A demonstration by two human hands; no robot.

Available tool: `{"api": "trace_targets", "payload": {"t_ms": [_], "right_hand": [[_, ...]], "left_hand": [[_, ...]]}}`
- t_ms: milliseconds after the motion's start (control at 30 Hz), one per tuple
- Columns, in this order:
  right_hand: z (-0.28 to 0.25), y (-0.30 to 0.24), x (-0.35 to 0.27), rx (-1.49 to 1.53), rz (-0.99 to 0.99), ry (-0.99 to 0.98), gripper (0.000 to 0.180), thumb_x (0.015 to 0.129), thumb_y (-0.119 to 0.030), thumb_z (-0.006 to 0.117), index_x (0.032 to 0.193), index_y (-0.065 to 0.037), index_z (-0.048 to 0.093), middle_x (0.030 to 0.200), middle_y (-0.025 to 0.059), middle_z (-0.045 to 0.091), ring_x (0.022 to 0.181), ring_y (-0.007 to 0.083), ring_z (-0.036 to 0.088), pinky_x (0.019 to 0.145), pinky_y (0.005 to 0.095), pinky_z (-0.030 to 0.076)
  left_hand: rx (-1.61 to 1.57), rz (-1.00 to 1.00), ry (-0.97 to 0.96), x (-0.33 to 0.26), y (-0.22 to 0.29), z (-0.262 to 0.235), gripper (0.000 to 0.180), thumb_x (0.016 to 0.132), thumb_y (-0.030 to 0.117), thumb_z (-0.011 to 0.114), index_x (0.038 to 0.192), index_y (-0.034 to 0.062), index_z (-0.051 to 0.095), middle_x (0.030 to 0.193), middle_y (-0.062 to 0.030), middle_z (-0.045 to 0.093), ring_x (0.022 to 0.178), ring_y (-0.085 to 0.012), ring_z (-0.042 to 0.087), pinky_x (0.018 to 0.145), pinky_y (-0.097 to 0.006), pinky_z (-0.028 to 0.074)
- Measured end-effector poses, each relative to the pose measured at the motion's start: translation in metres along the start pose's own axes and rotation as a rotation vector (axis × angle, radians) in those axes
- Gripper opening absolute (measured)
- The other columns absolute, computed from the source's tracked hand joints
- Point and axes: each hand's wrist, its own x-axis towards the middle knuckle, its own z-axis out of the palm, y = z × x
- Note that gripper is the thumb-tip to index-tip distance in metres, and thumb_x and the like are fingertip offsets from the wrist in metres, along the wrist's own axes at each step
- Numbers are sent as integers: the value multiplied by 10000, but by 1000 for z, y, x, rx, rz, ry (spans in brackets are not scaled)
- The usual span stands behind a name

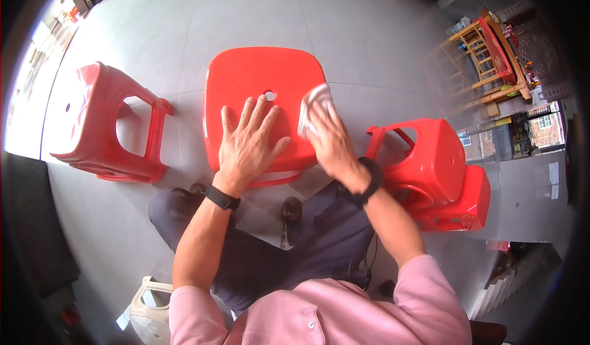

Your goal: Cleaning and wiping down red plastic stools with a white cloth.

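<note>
A red plastic stool (264,68) with a small round hole in its seat stands right in front of me. My left hand (247,139) lies flat on the near part of the seat, fingers spread, holding nothing. At the seat's right edge my right hand (330,137) presses a folded white cloth (305,119) with pinkish marks against the red plastic. The cloth sits under my fingers and partly wraps over the edge. Dark bands circle both my wrists.
Another red stool (110,124) stands to the left. On the right are two more red stools, one (436,157) beside another (476,200). A cream stool (150,314) is at the lower left. Wooden furniture (491,56) stands at the far right on the grey tiled floor (369,38).
</note>
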Motion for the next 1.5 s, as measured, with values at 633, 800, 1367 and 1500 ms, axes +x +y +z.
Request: {"api": "trace_targets", "payload": {"t_ms": [633,800,1367,1500], "right_hand": [[0,60,112,-40,42,-72,386,1062,-246,572,1366,-10,604,1480,232,590,1381,430,551,1148,514,486],[14,61,116,-219,-140,-169,510,1066,-298,569,1500,-30,553,1501,218,586,1408,405,544,1164,513,478],[-2,24,13,110,-8,-111,486,1101,-259,574,1507,8,585,1642,215,478,1606,408,295,1336,525,196],[-8,-29,-32,110,67,-84,499,1064,-249,634,1506,-18,606,1662,163,480,1581,449,335,1315,525,235]], "left_hand": [[9,-4,9,-2,-1,0,684,994,542,675,1552,162,563,1696,-99,437,1568,-302,395,1256,-685,237],[23,-27,-16,-6,-6,2,678,1002,548,662,1555,168,562,1705,-97,420,1574,-301,383,1258,-682,232],[-52,-90,-18,-2,6,-5,817,983,552,687,1618,96,448,1687,-94,456,1573,-267,399,1289,-651,204],[-28,-66,3,-4,2,5,734,1040,499,612,1596,44,463,1672,-112,468,1568,-264,400,1280,-656,215]]}}
